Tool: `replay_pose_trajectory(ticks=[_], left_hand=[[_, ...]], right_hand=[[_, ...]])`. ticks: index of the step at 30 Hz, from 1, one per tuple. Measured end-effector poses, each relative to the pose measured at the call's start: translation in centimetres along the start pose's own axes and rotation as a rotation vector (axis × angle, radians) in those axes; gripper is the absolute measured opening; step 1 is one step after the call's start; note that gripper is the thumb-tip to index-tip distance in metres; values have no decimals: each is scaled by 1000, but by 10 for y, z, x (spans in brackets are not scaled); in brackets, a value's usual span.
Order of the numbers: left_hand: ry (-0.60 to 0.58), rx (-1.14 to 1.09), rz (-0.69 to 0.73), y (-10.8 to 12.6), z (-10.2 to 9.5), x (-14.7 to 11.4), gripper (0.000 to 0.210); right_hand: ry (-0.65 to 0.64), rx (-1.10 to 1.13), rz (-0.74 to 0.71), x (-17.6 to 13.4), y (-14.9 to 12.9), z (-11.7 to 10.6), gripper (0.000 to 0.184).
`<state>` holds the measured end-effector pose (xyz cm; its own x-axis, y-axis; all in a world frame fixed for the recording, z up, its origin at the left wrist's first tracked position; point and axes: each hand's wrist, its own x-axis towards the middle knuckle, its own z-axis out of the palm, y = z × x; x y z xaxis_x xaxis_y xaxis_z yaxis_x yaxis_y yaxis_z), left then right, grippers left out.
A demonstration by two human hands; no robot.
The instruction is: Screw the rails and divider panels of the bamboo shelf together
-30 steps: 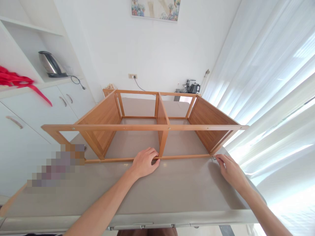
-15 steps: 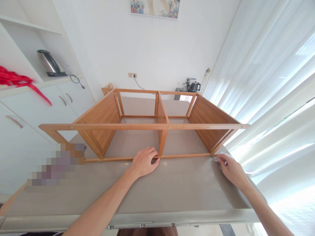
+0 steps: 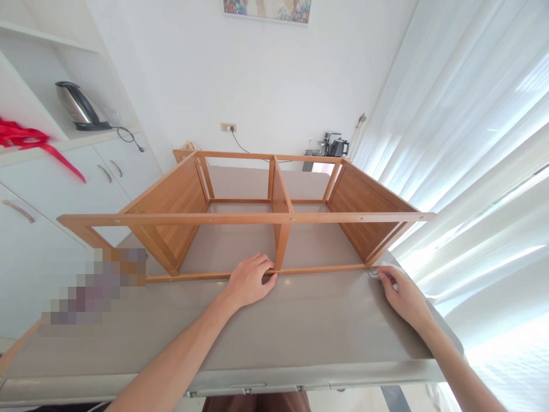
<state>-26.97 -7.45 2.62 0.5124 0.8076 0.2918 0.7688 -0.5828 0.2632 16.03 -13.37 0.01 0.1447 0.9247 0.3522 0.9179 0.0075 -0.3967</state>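
Observation:
A wooden shelf frame (image 3: 240, 218) lies on its side on the grey table (image 3: 309, 326), with slatted panels between its rails. My left hand (image 3: 251, 280) is closed round the lower front rail, right where the middle panel (image 3: 282, 246) meets it. At the lower right corner, my right hand (image 3: 401, 292) pinches a thin bent metal hex key (image 3: 373, 272). The key's short end is at the rail by the right panel (image 3: 364, 212); whether it sits in a bolt head is too small to tell. Bolt heads dot the upper front rail.
A pixelated patch covers the table's left side by the frame's end. White cabinets (image 3: 64, 183) with a kettle (image 3: 81, 106) and red ribbon (image 3: 34, 140) stand left. A coffee maker (image 3: 334, 146) is at the back. White curtains (image 3: 480, 143) hang close on the right.
The view has shifted slightly. My left hand stays on the rail, and my right fingers have moved only a little around the hex key.

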Motion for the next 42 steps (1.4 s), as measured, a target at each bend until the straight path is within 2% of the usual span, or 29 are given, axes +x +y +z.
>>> replay_pose_trajectory(ticks=[11, 22, 29, 37, 42], left_hand=[[5, -7, 5, 1, 0, 0, 14], [12, -1, 16, 0, 1, 0, 13], [13, -5, 14, 0, 0, 1, 12], [12, -12, 12, 0, 0, 1, 11], [21, -13, 12, -1, 2, 0, 10]], right_hand=[[13, 31, 28, -2, 7, 6, 24], [-33, 28, 10, 5, -2, -7, 24], [-118, -35, -18, 12, 3, -11, 21], [-84, -115, -11, 9, -1, -7, 20], [-80, -135, -112, 13, -6, -10, 19]])
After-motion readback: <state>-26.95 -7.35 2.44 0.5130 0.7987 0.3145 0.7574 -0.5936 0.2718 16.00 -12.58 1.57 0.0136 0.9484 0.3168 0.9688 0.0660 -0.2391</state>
